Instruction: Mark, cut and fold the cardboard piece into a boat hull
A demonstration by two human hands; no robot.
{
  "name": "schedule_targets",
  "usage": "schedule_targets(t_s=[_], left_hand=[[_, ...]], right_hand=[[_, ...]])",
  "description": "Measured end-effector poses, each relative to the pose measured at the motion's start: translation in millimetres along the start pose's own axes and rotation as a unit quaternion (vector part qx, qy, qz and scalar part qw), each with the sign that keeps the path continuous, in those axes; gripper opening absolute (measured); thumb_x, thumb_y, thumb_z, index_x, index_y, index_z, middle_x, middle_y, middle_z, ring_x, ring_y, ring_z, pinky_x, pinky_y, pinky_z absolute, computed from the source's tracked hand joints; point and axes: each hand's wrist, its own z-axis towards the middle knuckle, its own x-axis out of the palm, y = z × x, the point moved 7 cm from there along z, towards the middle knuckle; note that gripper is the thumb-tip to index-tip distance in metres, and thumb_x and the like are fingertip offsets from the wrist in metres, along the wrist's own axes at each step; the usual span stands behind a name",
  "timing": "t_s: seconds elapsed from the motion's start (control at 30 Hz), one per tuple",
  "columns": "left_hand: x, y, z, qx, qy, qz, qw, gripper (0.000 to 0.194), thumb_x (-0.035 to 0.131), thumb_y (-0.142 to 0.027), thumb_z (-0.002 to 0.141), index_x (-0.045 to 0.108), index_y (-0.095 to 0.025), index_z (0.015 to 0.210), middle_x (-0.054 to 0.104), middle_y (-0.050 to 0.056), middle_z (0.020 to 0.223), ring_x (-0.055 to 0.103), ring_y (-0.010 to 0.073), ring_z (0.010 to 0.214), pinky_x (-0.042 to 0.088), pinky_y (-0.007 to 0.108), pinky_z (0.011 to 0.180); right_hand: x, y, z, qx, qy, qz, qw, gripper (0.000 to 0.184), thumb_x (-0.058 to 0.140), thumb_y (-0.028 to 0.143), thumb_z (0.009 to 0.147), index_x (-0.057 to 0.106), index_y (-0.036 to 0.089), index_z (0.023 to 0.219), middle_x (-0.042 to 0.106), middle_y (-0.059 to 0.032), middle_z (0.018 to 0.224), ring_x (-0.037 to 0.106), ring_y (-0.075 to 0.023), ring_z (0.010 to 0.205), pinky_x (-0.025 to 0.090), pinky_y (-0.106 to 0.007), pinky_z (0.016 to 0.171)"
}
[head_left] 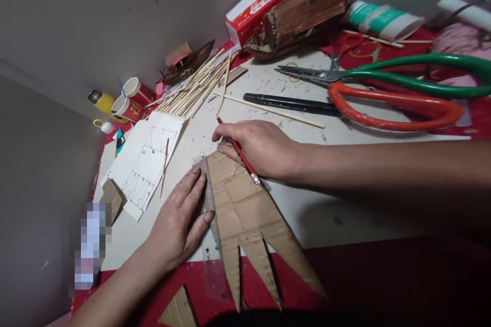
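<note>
My left hand [182, 214] lies with its fingers stretched out, pressing the clear ruler [213, 225] along the left edge of a brown cardboard piece [245, 204]. That cardboard is cut into pointed strips at its near end. In my right hand [261, 150] is a red and black pencil [241, 152], closed between the fingers over the far end of the cardboard. The pencil's silver-coloured end points back toward me. A white sheet with a drawn truss-like pattern [146, 163] rests left of the ruler.
Large green-and-orange scissors [391, 120] and a black marker [291, 103] lie at right. Thin wooden sticks [192, 89] are piled behind the paper. Brown model boats [310, 13], a red box [255, 15] and red paper cups [128, 108] line the back. A cardboard scrap [178, 309] lies near me.
</note>
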Motion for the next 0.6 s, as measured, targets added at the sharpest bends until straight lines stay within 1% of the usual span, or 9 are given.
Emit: schedule_targets(t_s=[0.07, 0.13, 0.23, 0.33, 0.43, 0.53, 0.6], left_hand=[[-1.1, -1, 3, 0.020, -0.011, -0.004, 1.000, 0.071, 0.055, -0.023, 0.094, 0.020, -0.025, 0.156, 0.025, 0.016, 0.161, 0.025, 0.0299, 0.148, 0.031, 0.053, 0.117], [-3.4, 1, 3, 0.019, -0.022, -0.015, 0.999, 0.070, 0.055, -0.022, 0.093, 0.023, -0.026, 0.155, 0.028, 0.015, 0.161, 0.027, 0.0297, 0.148, 0.033, 0.053, 0.116], [-9.3, 8, -2, -0.002, -0.039, -0.019, 0.999, 0.066, 0.058, -0.020, 0.091, 0.032, -0.028, 0.152, 0.041, 0.014, 0.154, 0.034, 0.0290, 0.145, 0.035, 0.054, 0.115], [-16.6, 13, -8, -0.022, -0.071, -0.014, 0.997, 0.061, 0.060, -0.019, 0.090, 0.040, -0.029, 0.147, 0.054, 0.012, 0.144, 0.042, 0.0290, 0.140, 0.038, 0.055, 0.113], [-18.5, 11, -10, -0.031, -0.092, -0.003, 0.995, 0.063, 0.062, -0.024, 0.090, 0.038, -0.029, 0.148, 0.055, 0.013, 0.143, 0.048, 0.0293, 0.135, 0.041, 0.056, 0.111], [-15.0, 3, -10, -0.019, -0.085, 0.027, 0.996, 0.074, 0.067, -0.034, 0.086, 0.031, -0.026, 0.151, 0.053, 0.015, 0.144, 0.048, 0.0314, 0.134, 0.043, 0.057, 0.108], [-13.5, 0, -10, -0.016, -0.082, 0.039, 0.996, 0.078, 0.069, -0.037, 0.084, 0.031, -0.023, 0.151, 0.053, 0.016, 0.143, 0.048, 0.0318, 0.132, 0.044, 0.056, 0.106]], right_hand=[[-1, 0, 0, -0.001, -0.001, -0.020, 1.000, 0.023, 0.058, 0.022, 0.088, 0.070, 0.023, 0.109, 0.073, -0.0066, 0.088, 0.064, -0.0257, 0.085, 0.040, -0.032, 0.068], [-1, -1, -1, 0.001, 0.007, -0.018, 1.000, 0.024, 0.057, 0.023, 0.089, 0.070, 0.022, 0.110, 0.073, -0.0076, 0.089, 0.065, -0.0263, 0.086, 0.041, -0.033, 0.069], [1, -3, -1, 0.002, 0.014, -0.003, 1.000, 0.024, 0.057, 0.024, 0.089, 0.070, 0.020, 0.109, 0.073, -0.0085, 0.089, 0.066, -0.0267, 0.085, 0.042, -0.033, 0.070], [0, -4, -1, 0.000, 0.004, 0.024, 1.000, 0.025, 0.059, 0.024, 0.088, 0.069, 0.018, 0.110, 0.073, -0.0086, 0.089, 0.066, -0.0255, 0.083, 0.044, -0.033, 0.072], [1, -5, -2, -0.004, -0.005, 0.037, 0.999, 0.025, 0.059, 0.023, 0.087, 0.068, 0.017, 0.110, 0.073, -0.0069, 0.084, 0.066, -0.0238, 0.079, 0.045, -0.032, 0.073], [1, -6, -2, -0.004, -0.008, 0.038, 0.999, 0.025, 0.059, 0.022, 0.087, 0.068, 0.016, 0.110, 0.072, -0.0063, 0.083, 0.066, -0.0230, 0.077, 0.046, -0.032, 0.073], [1, -6, -3, -0.002, -0.007, 0.040, 0.999, 0.025, 0.058, 0.022, 0.087, 0.068, 0.016, 0.109, 0.073, -0.0063, 0.083, 0.066, -0.0225, 0.077, 0.046, -0.032, 0.073]])
